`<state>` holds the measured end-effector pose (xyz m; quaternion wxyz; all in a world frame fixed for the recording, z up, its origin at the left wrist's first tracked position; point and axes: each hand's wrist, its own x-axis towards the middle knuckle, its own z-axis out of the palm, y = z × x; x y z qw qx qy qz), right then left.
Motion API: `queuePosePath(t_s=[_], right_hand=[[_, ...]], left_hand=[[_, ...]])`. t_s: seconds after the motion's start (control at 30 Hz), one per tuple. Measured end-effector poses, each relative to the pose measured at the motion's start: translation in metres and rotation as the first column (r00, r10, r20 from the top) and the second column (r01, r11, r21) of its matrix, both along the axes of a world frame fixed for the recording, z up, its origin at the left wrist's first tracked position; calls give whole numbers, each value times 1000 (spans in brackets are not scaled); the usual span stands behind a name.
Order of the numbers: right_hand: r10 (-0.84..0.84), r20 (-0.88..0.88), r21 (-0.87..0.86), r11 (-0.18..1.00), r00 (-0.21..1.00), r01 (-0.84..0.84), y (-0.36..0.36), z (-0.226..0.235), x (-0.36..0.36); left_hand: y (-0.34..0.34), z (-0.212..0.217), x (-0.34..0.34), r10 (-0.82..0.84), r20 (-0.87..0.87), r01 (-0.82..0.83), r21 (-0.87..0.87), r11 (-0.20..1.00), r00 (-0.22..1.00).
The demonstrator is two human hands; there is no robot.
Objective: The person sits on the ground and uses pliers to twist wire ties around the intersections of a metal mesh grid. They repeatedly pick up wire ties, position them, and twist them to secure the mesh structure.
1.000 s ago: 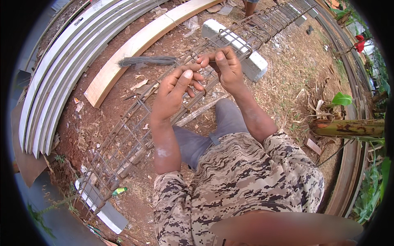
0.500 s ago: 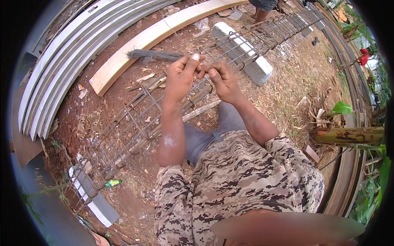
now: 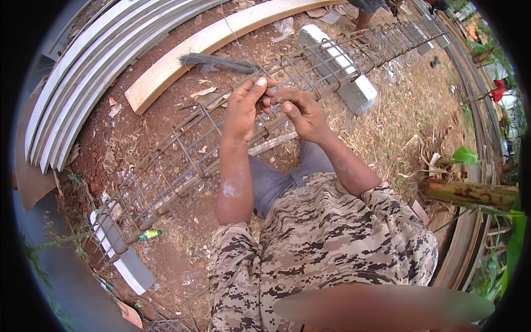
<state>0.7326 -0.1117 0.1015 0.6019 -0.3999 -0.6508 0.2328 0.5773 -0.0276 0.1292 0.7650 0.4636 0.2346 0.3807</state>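
Note:
A thin tie wire (image 3: 237, 37) rises from between my hands and leans up toward the far left. My left hand (image 3: 242, 113) is closed, pinching this wire between thumb and fingertips. Close beside it, my right hand (image 3: 306, 115) is also closed, its fingertips meeting the left ones on the wire's lower end, which is mostly hidden. Both hands are over a long rebar cage (image 3: 182, 145) that runs diagonally from near left to far right. Just beyond my left hand lies a bundle of dark tie wires (image 3: 218, 62).
Pale concrete blocks (image 3: 358, 93) lie under the cage, one more at its near left end (image 3: 135, 274). A wooden plank (image 3: 166, 80) and stacked pale boards (image 3: 72, 99) lie at left. Another person's leg (image 3: 363, 19) shows at the far end. A banana stem (image 3: 470, 192) is at right.
The view has shifted slightly, moving the cage and blocks in the picture. The wire now stands out plainly above my hands, which stay pinched together.

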Motion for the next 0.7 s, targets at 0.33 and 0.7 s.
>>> queuePosePath(t_s=[0.33,0.7], right_hand=[[-88,309,-107,986,947,126,-37,-33,-17],[34,103,-335,942,994,3,-68,-68,-23]], left_hand=[[-29,-81,-13,293,164,-174,-509,843,942],[-64,-116,-11,294,50,-226,-522,822,954]])
